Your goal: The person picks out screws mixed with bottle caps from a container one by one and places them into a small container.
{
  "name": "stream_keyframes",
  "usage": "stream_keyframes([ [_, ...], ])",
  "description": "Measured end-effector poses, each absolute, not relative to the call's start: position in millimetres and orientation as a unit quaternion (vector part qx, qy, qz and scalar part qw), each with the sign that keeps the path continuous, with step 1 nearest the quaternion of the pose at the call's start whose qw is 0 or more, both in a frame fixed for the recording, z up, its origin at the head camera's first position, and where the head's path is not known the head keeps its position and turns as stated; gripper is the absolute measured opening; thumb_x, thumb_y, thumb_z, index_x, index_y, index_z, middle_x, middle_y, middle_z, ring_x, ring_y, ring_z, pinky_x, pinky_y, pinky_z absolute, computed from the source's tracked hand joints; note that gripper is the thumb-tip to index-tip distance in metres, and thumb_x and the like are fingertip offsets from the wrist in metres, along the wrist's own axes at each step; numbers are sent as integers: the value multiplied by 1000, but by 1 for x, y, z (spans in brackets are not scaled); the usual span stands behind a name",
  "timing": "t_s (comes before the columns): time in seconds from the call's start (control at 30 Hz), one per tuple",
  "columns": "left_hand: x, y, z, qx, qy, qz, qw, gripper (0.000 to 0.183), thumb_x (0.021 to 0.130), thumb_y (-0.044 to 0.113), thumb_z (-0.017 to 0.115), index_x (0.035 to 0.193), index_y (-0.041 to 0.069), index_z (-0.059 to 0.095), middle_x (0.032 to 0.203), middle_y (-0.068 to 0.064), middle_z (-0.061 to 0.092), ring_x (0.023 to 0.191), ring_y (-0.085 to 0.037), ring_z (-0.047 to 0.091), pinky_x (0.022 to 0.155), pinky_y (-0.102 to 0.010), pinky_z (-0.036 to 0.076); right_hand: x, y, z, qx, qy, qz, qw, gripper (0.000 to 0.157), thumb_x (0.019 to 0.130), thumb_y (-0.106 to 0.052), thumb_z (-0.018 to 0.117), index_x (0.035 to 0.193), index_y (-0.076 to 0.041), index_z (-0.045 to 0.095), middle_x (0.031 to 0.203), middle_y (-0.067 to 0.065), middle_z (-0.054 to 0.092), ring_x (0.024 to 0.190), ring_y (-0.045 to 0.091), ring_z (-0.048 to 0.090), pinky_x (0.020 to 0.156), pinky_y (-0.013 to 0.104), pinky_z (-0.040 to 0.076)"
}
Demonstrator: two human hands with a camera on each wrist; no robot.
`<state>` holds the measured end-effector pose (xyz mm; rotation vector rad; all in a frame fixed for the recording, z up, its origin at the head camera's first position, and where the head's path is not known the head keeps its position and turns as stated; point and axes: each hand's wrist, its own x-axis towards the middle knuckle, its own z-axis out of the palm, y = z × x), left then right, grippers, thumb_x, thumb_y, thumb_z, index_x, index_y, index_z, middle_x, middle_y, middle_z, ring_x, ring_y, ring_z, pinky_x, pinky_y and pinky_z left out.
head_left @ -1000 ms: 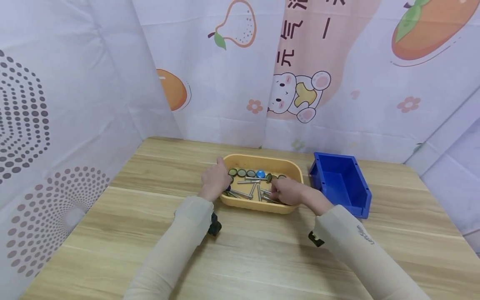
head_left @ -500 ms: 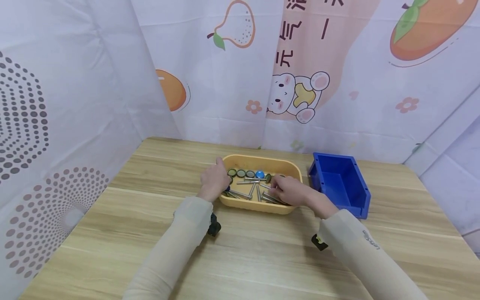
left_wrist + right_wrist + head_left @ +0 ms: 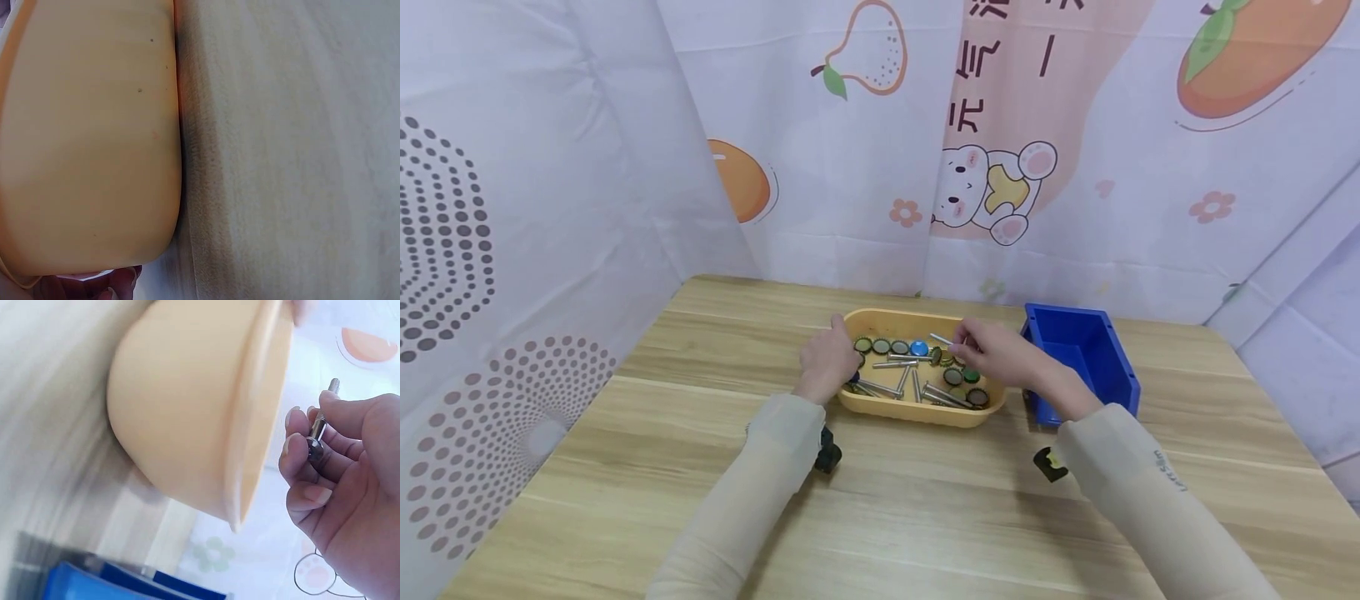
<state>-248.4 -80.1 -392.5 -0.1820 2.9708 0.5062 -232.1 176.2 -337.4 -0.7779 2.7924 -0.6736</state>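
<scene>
A yellow plastic tub (image 3: 917, 410) holds several bottle caps (image 3: 881, 346) and several metal bolts (image 3: 880, 387). My left hand (image 3: 829, 362) grips the tub's left end; its fingertips (image 3: 122, 282) show past the tub's wall in the left wrist view. Over the right part of the tub, my right hand (image 3: 1003, 354) pinches one silvery bolt (image 3: 318, 430) between thumb and fingers. That bolt's rounded head points toward the palm and its shank sticks out past the thumb.
A blue open-fronted bin (image 3: 1116, 350) stands just right of the tub, partly covered by the right hand and wrist. Both sit on a wood-grain table (image 3: 910, 508). A printed curtain (image 3: 842, 242) hangs behind the table's back edge.
My right hand has risen from among the bolts and caps, shifting up and right with a bolt between its fingers. More caps now show at the tub's right end. My left hand stays put.
</scene>
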Motion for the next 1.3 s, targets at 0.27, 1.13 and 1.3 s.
stream_keyframes([
  [0.27,-247,-79,-393,-60,981,173,61,44,91,26,67,122,7,41,72,-7,55,56,-19,48,48,-28,35,-235,187,-326,-252,936,-240,63,15,102,-20,54,103,-5,57,78,7,65,63,13,54,58,28,45],
  [1.13,-248,-80,-391,-56,983,164,58,49,91,29,67,126,7,40,68,-6,53,55,-18,46,48,-27,34,-236,259,-314,-175,961,-214,15,20,103,-21,51,98,-1,53,72,10,63,59,15,53,53,26,43],
  [1.3,-247,-80,-391,-57,984,161,57,48,91,30,68,123,7,41,67,-5,52,55,-18,46,48,-28,34,-238,271,-317,-163,967,-195,15,21,103,-19,50,95,0,53,71,9,62,59,15,52,54,28,43],
])
